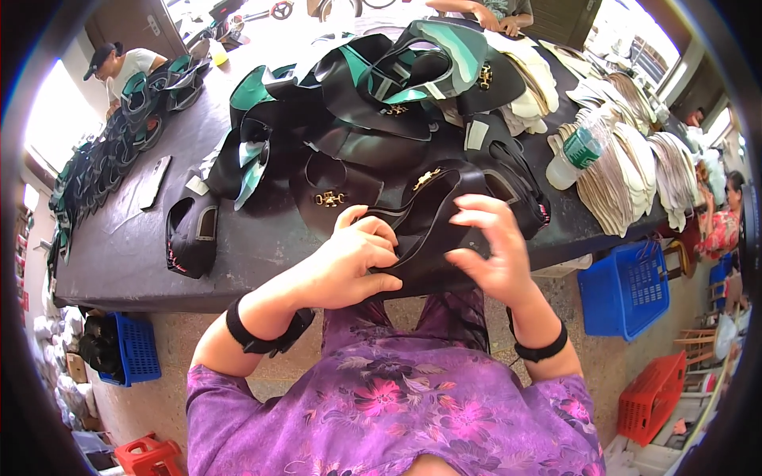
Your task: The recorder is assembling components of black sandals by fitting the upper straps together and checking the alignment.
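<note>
Black upper (435,236) at near edge of table (266,258), with left hand (353,260) curled against it, grip unclear, right hand (492,246) loosely spread, apparently mid-adjustment, next calling for two-sided hold.

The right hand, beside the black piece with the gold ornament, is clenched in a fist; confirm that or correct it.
Not a fist: the head view shows the right hand open, thumb and fingers apart. It is indeed beside the black piece with the gold ornament.
</note>
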### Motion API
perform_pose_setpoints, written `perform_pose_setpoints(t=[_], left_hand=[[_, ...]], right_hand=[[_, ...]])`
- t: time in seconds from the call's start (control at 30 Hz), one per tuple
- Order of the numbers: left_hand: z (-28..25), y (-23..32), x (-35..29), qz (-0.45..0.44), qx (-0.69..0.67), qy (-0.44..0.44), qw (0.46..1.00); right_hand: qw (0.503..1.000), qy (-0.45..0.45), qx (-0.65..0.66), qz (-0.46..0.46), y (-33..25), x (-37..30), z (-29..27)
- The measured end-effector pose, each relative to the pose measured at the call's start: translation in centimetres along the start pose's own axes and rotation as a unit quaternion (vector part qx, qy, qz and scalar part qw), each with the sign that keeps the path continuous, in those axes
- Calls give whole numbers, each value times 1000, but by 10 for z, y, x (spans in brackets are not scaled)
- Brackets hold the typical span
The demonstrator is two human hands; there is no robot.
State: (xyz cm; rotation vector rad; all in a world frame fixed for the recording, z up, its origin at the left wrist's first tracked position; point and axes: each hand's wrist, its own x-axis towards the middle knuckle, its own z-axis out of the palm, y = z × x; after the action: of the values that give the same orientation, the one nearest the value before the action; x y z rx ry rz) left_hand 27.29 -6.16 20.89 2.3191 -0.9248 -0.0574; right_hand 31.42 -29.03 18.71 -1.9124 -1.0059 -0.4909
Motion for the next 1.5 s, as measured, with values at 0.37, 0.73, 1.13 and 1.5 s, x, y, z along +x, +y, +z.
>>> perform_pose_setpoints(t=[0.37, 0.73, 1.13, 1.5], left_hand=[[2, 14, -15, 5, -30, -11, 999], [5, 8, -24, 35, -118, -42, 991], [14, 5, -28, 18, -125, 12, 992], [25, 3, -37, -49, -121, 141, 981]], right_hand=[[589, 20, 739, 325, 22, -79, 65], [554, 95, 756, 336, 38, -76, 79], [474, 44, 817, 326, 24, -67, 71], [503, 72, 806, 303, 26, -83, 64]])
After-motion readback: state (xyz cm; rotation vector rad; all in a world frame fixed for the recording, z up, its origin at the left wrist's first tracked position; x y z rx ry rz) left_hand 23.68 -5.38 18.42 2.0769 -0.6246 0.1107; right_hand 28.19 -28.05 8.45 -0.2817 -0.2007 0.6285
